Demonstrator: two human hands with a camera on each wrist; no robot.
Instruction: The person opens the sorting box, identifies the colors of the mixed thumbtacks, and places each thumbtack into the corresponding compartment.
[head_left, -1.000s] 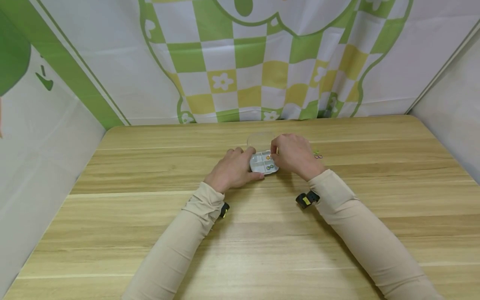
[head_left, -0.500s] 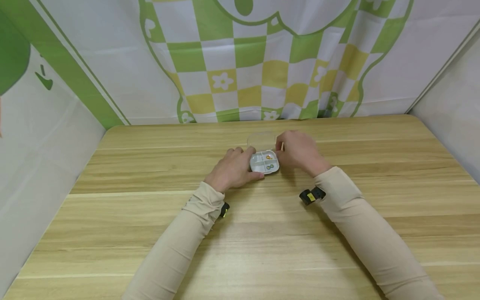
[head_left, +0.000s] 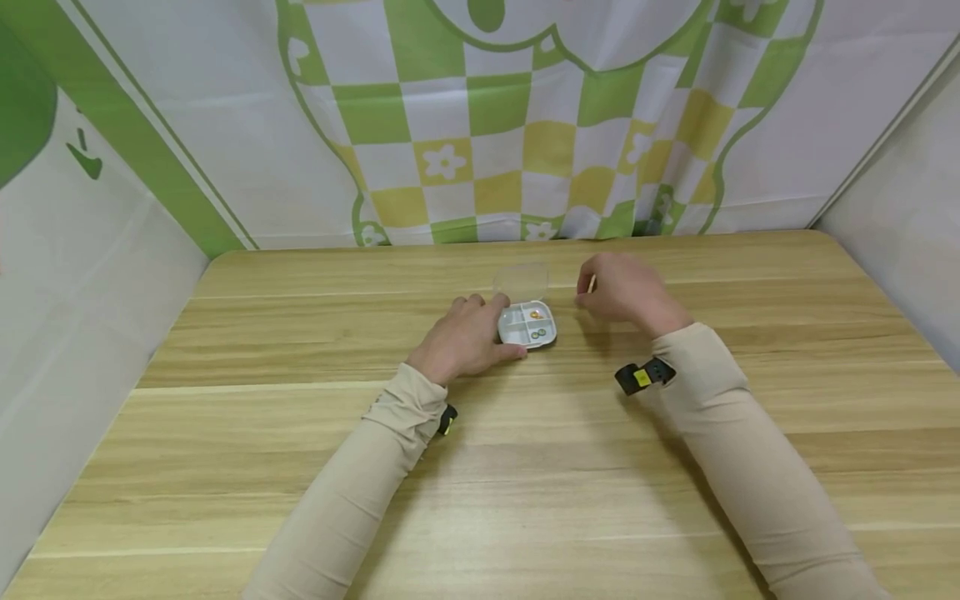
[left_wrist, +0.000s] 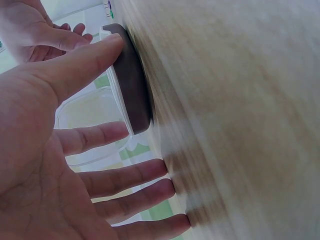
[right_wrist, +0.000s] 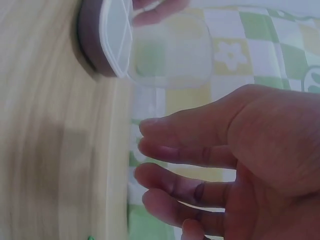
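Near the far edge of the wood-grain worktop [head_left: 480, 517], the left hand [head_left: 463, 337] pinches a rounded white four-compartment box [head_left: 514, 335], likely to steady it, while the right hand [head_left: 624, 288] hovers relaxed, seemingly empty.

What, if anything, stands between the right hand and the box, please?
Nothing visible does: the right hand is off the box's right side. The raised clear lid is at the box's far edge and the left hand at its left, both out of that line.
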